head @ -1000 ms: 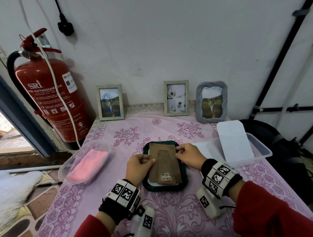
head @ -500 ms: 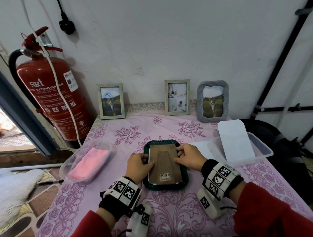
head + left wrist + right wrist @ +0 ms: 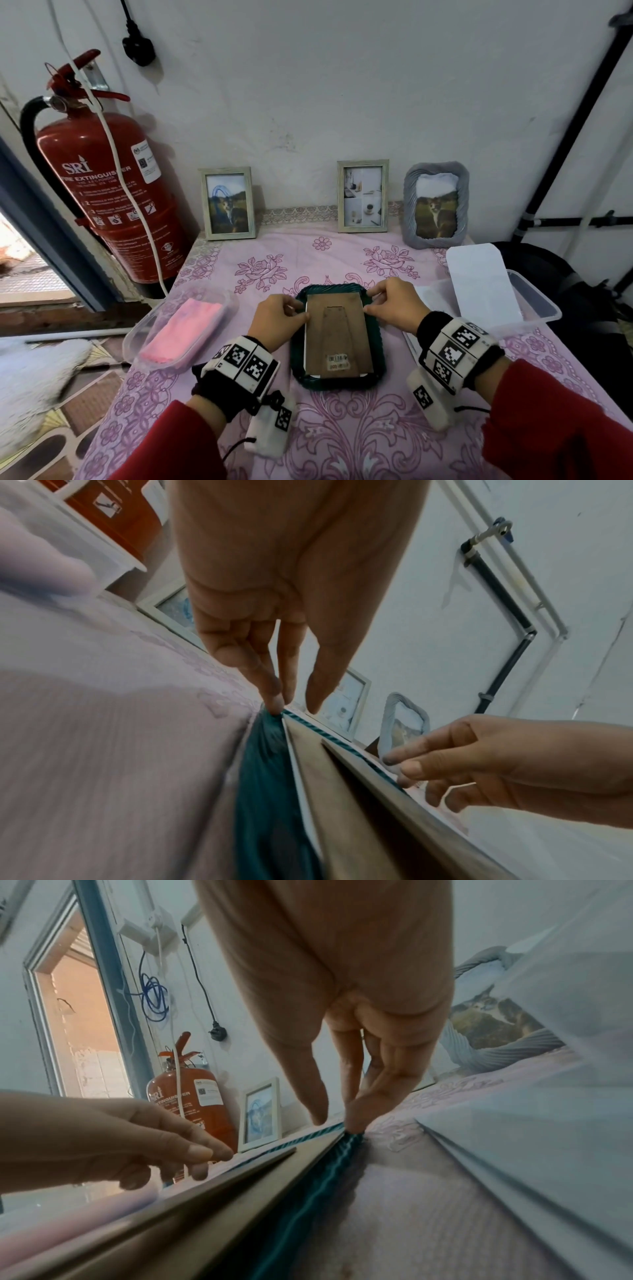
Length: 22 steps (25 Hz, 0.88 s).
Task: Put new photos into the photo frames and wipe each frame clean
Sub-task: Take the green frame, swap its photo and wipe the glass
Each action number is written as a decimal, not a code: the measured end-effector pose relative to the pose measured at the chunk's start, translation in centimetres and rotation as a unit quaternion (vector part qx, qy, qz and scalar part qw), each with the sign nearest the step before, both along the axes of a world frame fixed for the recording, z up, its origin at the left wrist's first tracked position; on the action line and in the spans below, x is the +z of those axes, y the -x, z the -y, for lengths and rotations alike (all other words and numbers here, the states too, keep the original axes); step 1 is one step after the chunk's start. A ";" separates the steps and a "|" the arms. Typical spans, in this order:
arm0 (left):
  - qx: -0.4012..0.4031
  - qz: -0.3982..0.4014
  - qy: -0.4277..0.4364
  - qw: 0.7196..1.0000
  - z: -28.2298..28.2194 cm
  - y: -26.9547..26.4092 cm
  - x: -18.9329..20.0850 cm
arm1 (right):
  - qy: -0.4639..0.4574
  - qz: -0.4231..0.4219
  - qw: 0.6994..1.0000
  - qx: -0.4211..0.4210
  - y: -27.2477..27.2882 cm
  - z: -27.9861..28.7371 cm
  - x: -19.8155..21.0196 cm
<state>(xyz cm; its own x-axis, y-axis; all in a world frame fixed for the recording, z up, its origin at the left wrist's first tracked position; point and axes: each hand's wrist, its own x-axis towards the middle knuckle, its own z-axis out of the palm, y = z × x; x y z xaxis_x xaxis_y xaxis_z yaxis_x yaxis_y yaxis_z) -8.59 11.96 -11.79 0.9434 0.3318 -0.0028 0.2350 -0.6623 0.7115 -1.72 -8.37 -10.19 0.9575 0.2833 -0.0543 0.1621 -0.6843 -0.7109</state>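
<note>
A dark green photo frame [image 3: 297, 371] lies face down on the pink flowered tablecloth. Its brown backing board [image 3: 337, 329] lies flat inside it, with a white photo edge [image 3: 305, 346] showing along the left side. My left hand [image 3: 301, 308] pinches the board's upper left edge at the frame rim. In the left wrist view the fingertips [image 3: 274, 706] sit on the green rim [image 3: 267, 764]. My right hand [image 3: 370, 301] pinches the upper right edge the same way, with its fingertips [image 3: 354, 1123] on the rim [image 3: 329, 1167].
Two pale wooden frames [image 3: 227, 202] [image 3: 363, 195] and a grey frame [image 3: 435, 205] stand against the back wall. A clear tub [image 3: 135, 334] on the left holds a pink cloth [image 3: 181, 329]. Another tub [image 3: 537, 301] on the right holds a white envelope [image 3: 483, 284]. A red fire extinguisher [image 3: 102, 192] stands left of the table.
The backing board was tilted in both hands; it now lies flat in the green frame. Both hands have slid up towards the board's top corners.
</note>
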 end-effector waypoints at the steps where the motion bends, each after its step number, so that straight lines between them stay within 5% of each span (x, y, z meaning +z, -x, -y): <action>1: -0.004 -0.003 -0.007 1.000 -0.1 -0.5 0.2 | 0.011 0.009 1.000 0.000 -0.4 0.1 0.1; 8: -0.065 -0.069 -0.076 0.993 -0.5 -2.2 -0.8 | 0.085 -0.001 0.996 0.015 -1.3 -0.4 -0.7; 22: -0.014 0.032 0.003 0.999 -0.3 -1.2 -2.7 | 0.057 0.019 0.998 0.027 -0.7 0.0 -2.1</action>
<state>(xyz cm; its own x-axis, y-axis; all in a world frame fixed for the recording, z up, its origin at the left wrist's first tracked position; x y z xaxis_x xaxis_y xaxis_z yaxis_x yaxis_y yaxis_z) -7.41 12.24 -14.54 0.9506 0.3053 0.0563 0.1702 -0.6641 0.7280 -0.98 -8.33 -12.31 0.9426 0.3295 -0.0539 0.2265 -0.7497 -0.6218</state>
